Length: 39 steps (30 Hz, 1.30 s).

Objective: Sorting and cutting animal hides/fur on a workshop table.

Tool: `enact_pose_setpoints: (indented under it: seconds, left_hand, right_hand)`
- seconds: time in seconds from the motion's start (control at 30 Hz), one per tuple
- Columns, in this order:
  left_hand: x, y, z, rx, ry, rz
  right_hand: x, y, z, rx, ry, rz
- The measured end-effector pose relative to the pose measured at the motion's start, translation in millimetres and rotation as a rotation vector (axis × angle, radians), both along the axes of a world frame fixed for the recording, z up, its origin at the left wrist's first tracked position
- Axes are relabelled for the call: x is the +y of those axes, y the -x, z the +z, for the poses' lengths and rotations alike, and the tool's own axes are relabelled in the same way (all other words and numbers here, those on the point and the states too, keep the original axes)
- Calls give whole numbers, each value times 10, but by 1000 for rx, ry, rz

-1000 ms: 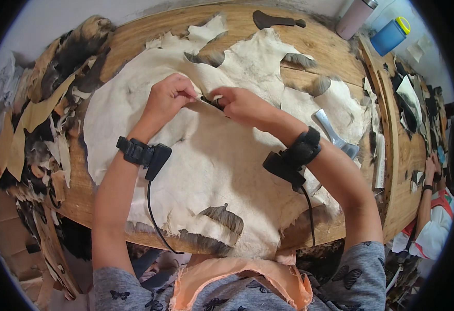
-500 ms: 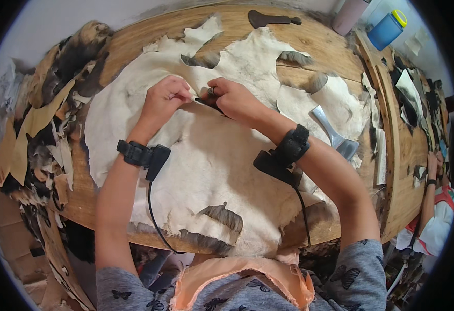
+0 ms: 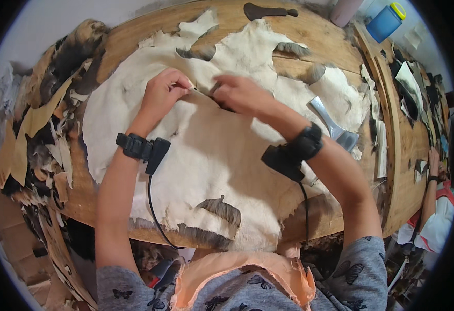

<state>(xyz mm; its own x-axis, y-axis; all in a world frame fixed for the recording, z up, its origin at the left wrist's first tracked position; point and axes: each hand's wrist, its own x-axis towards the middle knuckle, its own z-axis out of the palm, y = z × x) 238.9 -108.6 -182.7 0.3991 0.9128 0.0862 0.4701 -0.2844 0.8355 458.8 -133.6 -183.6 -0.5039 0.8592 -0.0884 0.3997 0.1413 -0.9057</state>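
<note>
A large pale fur hide point(image 3: 206, 155) lies skin side up on the wooden table, with grey fur showing at its edges and holes. On its upper middle, my left hand point(image 3: 163, 92) is closed in a pinch on a raised fold of the hide; a small dark spot shows at the fingertips. Just to the right, my right hand point(image 3: 241, 96) is curled and blurred, apart from the left fingertips. What its fingers hold, if anything, cannot be made out. Something dark shows beneath that hand, against the hide.
A metal scraper-like tool point(image 3: 333, 127) rests on the hide's right side. At the far edge lie a dark flat-bladed tool point(image 3: 268, 11) and a blue jar point(image 3: 386, 23) with a yellow lid. Fur scraps point(image 3: 45, 124) heap at left. Another person's arm point(image 3: 430, 192) shows at far right.
My right hand has moved slightly right, away from the left fingertips, and is now blurred. The left hand keeps its pinch in nearly the same place. The whole view has shifted slightly.
</note>
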Motion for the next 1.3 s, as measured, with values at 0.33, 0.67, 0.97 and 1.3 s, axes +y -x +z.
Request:
enact_pose_setpoints:
  seconds: [0.33, 0.67, 0.97, 1.3]
  left_hand:
    - [-3, -9, -16, 43, 17, 9]
    - [8, -36, 5, 104, -54, 4]
    - [-701, -249, -26, 568, -520, -360]
    - [-383, -294, 177, 443, -341, -321]
  right_hand:
    - [-355, -207, 141, -63, 98, -144]
    - [-381, -232, 303, -252, -189, -205]
    - [-1268, -325, 140, -454, -706, 163]
    - [-1417, 242, 24, -327, -559, 401]
